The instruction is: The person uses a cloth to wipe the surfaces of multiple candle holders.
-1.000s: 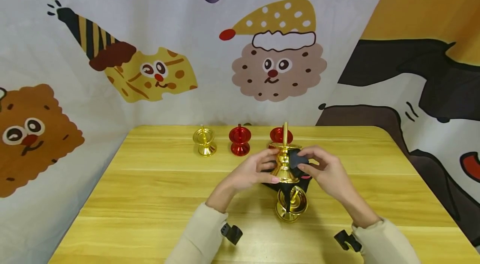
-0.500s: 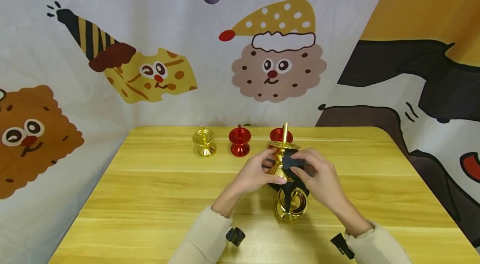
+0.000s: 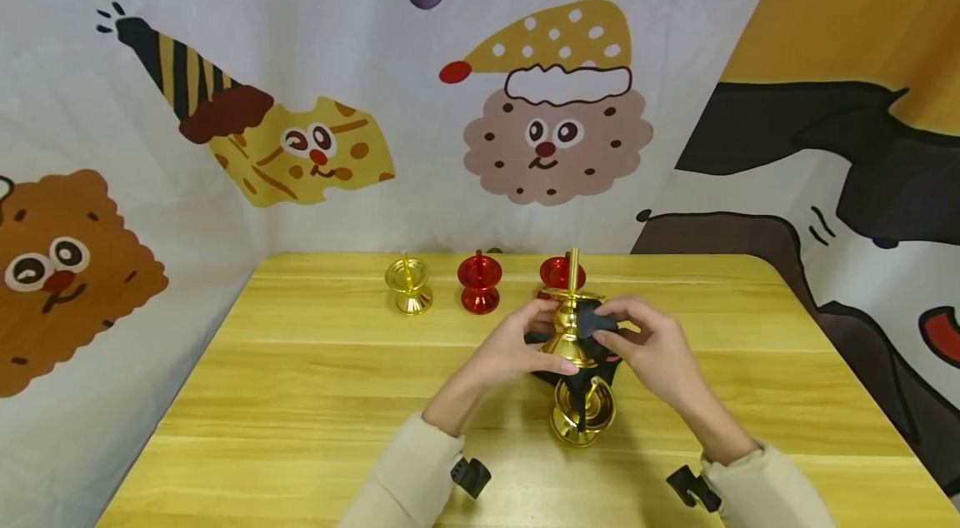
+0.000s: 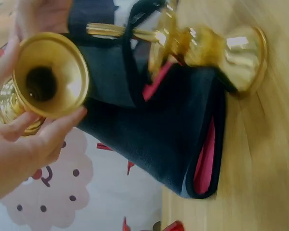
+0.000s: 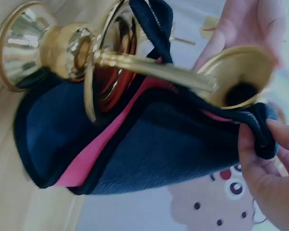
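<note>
While the left hand (image 3: 517,351) holds the raised stand (image 3: 576,353) upright over the table (image 3: 300,395), its grip is closed on the flared base, thumb at the lower rim, fingers round the far side; this hold presumably steadies the piece and leaves the spike and dish free. The right hand (image 3: 658,351) pinches the dark cloth (image 5: 178,139) at one corner between thumb and fingers, apparently to keep it spread close beside the stem; contact with the stem cannot be confirmed. The cloth hangs beyond the lower stand (image 3: 573,433), which stands on the table nearest the person, and a strap passes across that stand's cup. Behind, the left gold stand (image 3: 411,278) and two red stands, one (image 3: 480,282) central and one (image 3: 562,268) partly hidden, form a spaced row, seemingly out of the working area. Compared with half a second ago, the raised stand and the right hand sit slightly farther right; both grips and the row are unchanged.
</note>
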A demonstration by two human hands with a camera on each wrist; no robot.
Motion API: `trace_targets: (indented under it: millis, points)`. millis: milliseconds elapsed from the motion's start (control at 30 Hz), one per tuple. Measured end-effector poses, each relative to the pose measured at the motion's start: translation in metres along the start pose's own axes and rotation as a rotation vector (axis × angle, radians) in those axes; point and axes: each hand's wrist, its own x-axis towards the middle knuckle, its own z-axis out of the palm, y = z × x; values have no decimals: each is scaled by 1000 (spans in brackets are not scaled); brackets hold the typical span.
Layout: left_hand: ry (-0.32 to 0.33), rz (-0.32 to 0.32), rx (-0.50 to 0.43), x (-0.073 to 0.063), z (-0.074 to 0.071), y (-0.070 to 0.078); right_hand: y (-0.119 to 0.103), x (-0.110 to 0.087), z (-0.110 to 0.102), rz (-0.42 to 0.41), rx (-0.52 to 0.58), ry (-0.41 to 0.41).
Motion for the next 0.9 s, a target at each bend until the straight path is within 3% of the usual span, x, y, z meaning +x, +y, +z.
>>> trace_targets:
  millis: [100, 200, 367, 533, 700, 900]
  points:
    - [51, -2, 81, 1, 2, 0, -4, -1, 4, -57, -78, 20]
    - [68, -4, 54, 0, -1, -1, -5, -2, 6, -80, -86, 18]
    - [-10, 18, -96, -2, -8, -3, 2, -3, 1, 0, 10, 2]
    - [-59, 14, -93, 0, -9, -3, 5, -2, -2, 33, 9, -20]
    - [-30, -33, -74, 1, -11, -1, 4, -1, -1, 16, 10, -26]
    - [43, -7, -48, 6, -13, 1, 8, -1, 2, -41, 17, -29]
